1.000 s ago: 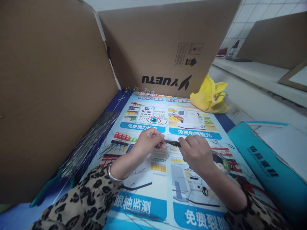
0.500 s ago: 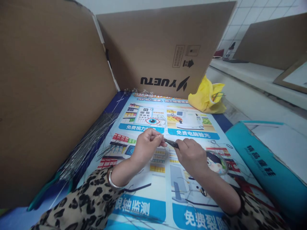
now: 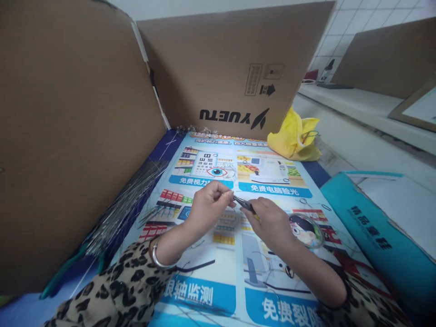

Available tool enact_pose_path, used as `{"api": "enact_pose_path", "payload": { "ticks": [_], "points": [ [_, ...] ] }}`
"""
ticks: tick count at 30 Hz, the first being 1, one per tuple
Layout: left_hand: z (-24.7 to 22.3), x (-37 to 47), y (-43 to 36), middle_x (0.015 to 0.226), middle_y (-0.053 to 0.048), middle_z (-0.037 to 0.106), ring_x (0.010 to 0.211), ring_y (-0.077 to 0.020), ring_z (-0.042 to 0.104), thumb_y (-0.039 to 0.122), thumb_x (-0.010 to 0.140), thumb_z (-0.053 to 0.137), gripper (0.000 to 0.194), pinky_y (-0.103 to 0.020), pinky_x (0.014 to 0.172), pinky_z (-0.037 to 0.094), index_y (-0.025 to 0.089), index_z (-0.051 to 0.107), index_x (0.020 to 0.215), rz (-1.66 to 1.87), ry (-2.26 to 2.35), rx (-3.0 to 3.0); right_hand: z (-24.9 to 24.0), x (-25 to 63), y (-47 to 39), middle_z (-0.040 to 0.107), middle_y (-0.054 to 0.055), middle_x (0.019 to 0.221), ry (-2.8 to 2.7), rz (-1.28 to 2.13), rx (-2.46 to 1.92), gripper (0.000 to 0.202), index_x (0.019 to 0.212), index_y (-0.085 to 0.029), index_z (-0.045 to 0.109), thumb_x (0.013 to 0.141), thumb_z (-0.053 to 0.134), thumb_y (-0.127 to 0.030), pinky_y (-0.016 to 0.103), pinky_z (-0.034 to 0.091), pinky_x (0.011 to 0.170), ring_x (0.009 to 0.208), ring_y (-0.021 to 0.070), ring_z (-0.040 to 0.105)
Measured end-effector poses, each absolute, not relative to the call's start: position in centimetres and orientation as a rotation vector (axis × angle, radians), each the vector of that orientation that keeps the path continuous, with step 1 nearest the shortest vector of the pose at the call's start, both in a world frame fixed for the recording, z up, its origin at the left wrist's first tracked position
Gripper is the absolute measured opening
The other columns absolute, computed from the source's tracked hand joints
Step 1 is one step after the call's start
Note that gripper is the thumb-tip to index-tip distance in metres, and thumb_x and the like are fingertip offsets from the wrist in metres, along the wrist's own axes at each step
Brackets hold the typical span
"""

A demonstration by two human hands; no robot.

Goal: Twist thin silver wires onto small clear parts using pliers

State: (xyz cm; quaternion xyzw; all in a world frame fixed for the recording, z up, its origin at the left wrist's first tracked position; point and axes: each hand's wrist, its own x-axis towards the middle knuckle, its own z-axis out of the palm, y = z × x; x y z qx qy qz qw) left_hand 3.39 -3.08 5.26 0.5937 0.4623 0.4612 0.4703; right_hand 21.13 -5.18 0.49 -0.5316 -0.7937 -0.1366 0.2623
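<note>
My right hand [image 3: 270,220] is closed around a pair of dark needle-nose pliers [image 3: 244,203], whose thin jaws point left. At the tip of those jaws, my left hand [image 3: 211,204] pinches something too small to make out. Both hands are raised over the middle of a printed poster [image 3: 238,254]. Thin wire pieces [image 3: 303,201] and small loops lie scattered on the poster. Beyond my right hand, a round clear container or roll [image 3: 318,238] rests on it.
A bundle of thin metal wires [image 3: 117,211] lies at the left, beside a teal-handled tool [image 3: 64,270]. Cardboard panels [image 3: 218,68] stand at the left and back. A yellow bag [image 3: 293,138] sits back right, and a teal box [image 3: 371,222] stands at the right.
The pliers have turned slightly in my right hand, and their jaws show more clearly. My left hand keeps its pinch in nearly the same place.
</note>
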Motion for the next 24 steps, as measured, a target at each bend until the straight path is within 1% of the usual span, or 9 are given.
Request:
{"api": "enact_pose_path", "payload": {
  "ticks": [5,8,12,17,24],
  "points": [
    [5.7,2.5,-1.7,0.065,-0.001,0.066,0.052,-0.0093,0.062,0.023,0.076,0.058,0.012,-0.019,0.053,0.046,0.015,0.05,0.072,0.966,1.064,1.374,1.7,22.5,-4.4,0.056,0.005,0.069,-2.227,-0.581,-1.361,0.012,0.078,-0.017,0.063,0.081,0.053,-0.024,0.031,0.033,0.068,0.072,0.0183,0.047],
    [5.7,2.1,-1.2,0.063,-0.001,0.065,0.05,-0.0084,0.06,0.02,0.074,0.057,0.01,-0.019,0.051,0.046,0.015,0.05,0.071,0.881,1.045,1.424,2.2,22.9,-4.2,0.055,0.004,0.068,-2.279,-0.702,-1.303,0.012,0.078,-0.018,0.064,0.081,0.053,-0.022,0.033,0.03,0.067,0.071,0.0181,0.044],
    [5.2,1.8,-1.0,0.061,-0.001,0.064,0.049,-0.0085,0.059,0.02,0.074,0.057,0.009,-0.02,0.049,0.045,0.015,0.05,0.07,0.791,1.033,1.517,2.4,22.8,-4.3,0.054,0.004,0.066,-2.336,-0.802,-1.2,0.012,0.079,-0.019,0.065,0.08,0.053,-0.02,0.033,0.027,0.066,0.069,0.0173,0.04],
    [5.0,1.7,-1.1,0.059,0.001,0.062,0.048,-0.0082,0.059,0.02,0.073,0.057,0.008,-0.018,0.048,0.044,0.014,0.052,0.071,0.688,0.99,1.565,2.2,22.7,-4.3,0.054,0.003,0.067,-2.372,-0.778,-1.166,0.011,0.079,-0.019,0.065,0.08,0.054,-0.021,0.033,0.026,0.066,0.071,0.0175,0.04],
    [5.3,1.7,-1.0,0.054,0.003,0.058,0.044,-0.0073,0.057,0.022,0.074,0.058,0.013,-0.017,0.045,0.044,0.014,0.051,0.068,0.612,0.873,1.47,1.9,22.8,-4.0,0.054,0.004,0.069,-2.463,-0.566,-1.125,0.014,0.083,-0.019,0.066,0.08,0.052,-0.02,0.032,0.029,0.068,0.073,0.0175,0.041]
  ]
}}
